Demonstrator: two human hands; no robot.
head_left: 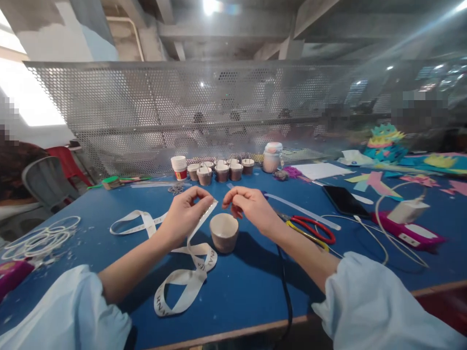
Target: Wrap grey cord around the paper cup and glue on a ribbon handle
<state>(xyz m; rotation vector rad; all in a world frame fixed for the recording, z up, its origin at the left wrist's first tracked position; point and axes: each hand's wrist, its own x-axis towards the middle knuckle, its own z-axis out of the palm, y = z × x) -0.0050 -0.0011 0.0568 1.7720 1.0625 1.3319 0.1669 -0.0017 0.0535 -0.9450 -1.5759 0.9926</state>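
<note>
My left hand (188, 211) pinches one end of a white ribbon (182, 291) printed with dark letters. From there the ribbon drops and lies in loose loops on the blue table. Just below and between my hands stands a small brown cup (224, 236), upright, with a pale inside. My right hand (250, 208) hovers over the cup's right side, its fingers curled and thumb near the fingertips. Whether anything small is between those fingers cannot be made out.
Several small brown cups (222, 172) with handles and stacked paper cups (178, 167) stand at the back. Scissors with red handles (317, 228), a black phone (345, 201) and a pink power strip (408, 231) lie right. Coiled white cord (44, 238) lies left; a black cable (286, 291) crosses the front edge.
</note>
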